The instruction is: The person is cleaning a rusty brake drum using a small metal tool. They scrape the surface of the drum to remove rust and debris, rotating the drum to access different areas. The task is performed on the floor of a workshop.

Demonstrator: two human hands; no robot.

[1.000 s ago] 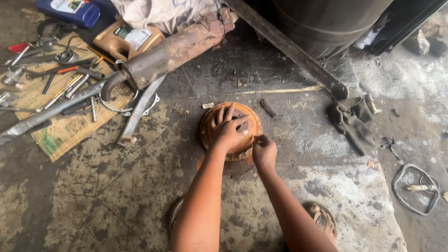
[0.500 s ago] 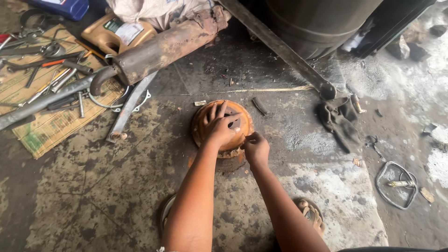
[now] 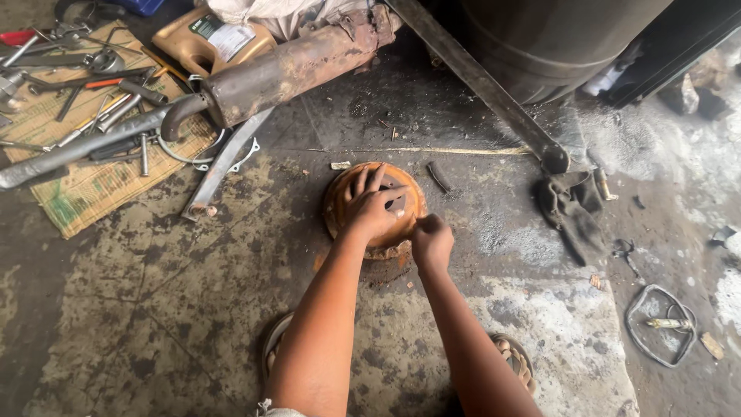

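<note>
A round rusty orange metal part [image 3: 340, 202], dome-shaped, lies on the stained concrete floor [image 3: 154, 309] in the middle of the view. My left hand [image 3: 370, 205] lies flat on top of it with fingers spread, pressing it down. My right hand [image 3: 432, 241] is closed at the part's lower right edge, touching the rim; whether it pinches something small there is hidden by the fingers.
A rusty exhaust pipe [image 3: 285, 69] and a long steel bar [image 3: 478, 85] lie behind. Wrenches and other tools [image 3: 93, 100] rest on a woven mat [image 3: 85, 193] at the left. A dark rag [image 3: 571, 212] and a wire loop [image 3: 656, 324] lie right. A dark drum [image 3: 556, 38] stands behind.
The view has shifted slightly, so the part and both hands sit a little lower and to the right. Both hands stay on the rusty part in the same grip.
</note>
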